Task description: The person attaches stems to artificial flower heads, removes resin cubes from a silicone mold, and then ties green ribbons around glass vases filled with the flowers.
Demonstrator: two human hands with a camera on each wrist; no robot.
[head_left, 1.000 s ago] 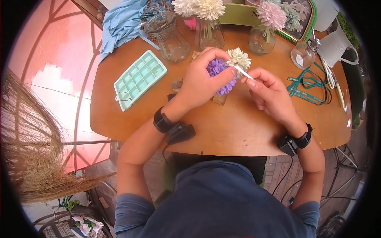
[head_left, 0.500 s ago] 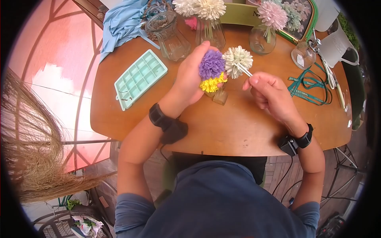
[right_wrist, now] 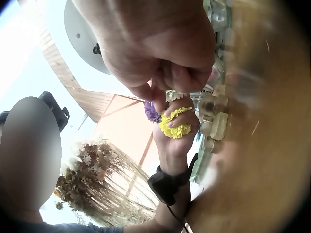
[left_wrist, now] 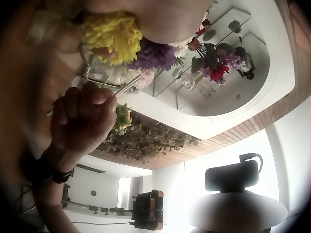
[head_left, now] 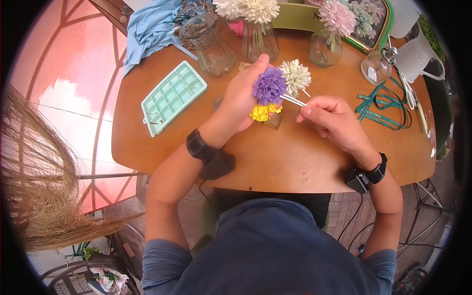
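Observation:
Purple [head_left: 269,85], yellow [head_left: 264,112] and cream [head_left: 296,77] artificial blooms cluster at the left hand [head_left: 240,98], whose fingers curl round the yellow one in the right wrist view. Its thumb points up behind the purple bloom. The right hand [head_left: 334,120] pinches thin white sticks [head_left: 293,100] between thumb and forefinger; their far ends meet the purple bloom. A further white tip shows beside the cream bloom. What the left palm holds beneath the blooms is hidden.
A mint compartment tray [head_left: 174,98] lies left. Glass vases [head_left: 209,46], some with flowers, stand at the back. Green ribbon [head_left: 383,105], scissors [head_left: 407,93] and a white pitcher [head_left: 418,56] are at the right. Small wooden blocks [head_left: 272,121] sit behind the hands.
The left hand has turned, bringing the yellow bloom into view, and its thumb has lifted off the white stick. The right hand has lowered slightly, with its sticks now at the purple bloom.

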